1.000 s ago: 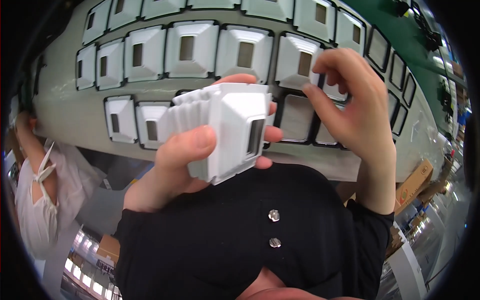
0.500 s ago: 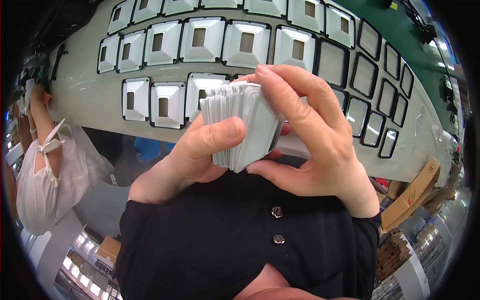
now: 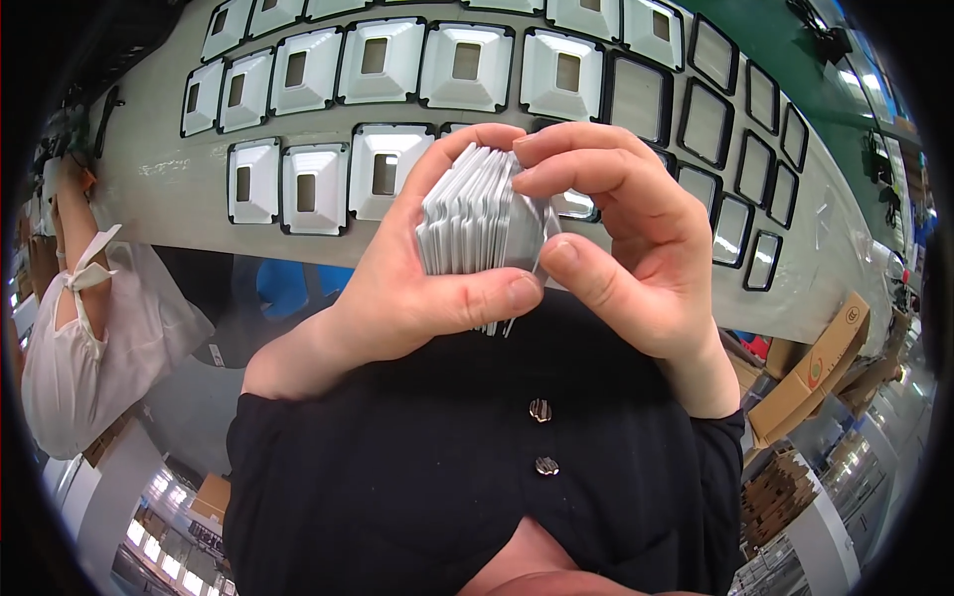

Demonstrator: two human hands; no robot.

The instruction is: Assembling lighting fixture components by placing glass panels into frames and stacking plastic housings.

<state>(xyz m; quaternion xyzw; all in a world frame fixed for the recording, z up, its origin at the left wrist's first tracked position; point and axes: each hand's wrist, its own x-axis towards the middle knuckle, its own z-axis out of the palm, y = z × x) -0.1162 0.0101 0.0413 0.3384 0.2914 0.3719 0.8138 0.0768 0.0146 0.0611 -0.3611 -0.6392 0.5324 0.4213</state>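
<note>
while the left hand point(image 3: 417, 288) clamps its fingers on the stack of white square trays point(image 3: 477, 214) above the tabletop point(image 3: 159, 169), the right hand point(image 3: 626, 238) pinches the front tray, so separating one piece likely calls for a steady peel.

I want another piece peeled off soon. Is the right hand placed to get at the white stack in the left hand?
Probably yes: the right hand already has fingertips on the stack of white pieces gripped by the left hand; nothing lies between.

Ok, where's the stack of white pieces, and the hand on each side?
stack of white pieces point(image 3: 475, 214), head view, its fanned edges
left hand point(image 3: 397, 298), head view, its palm
right hand point(image 3: 636, 258), head view, its middle
</note>
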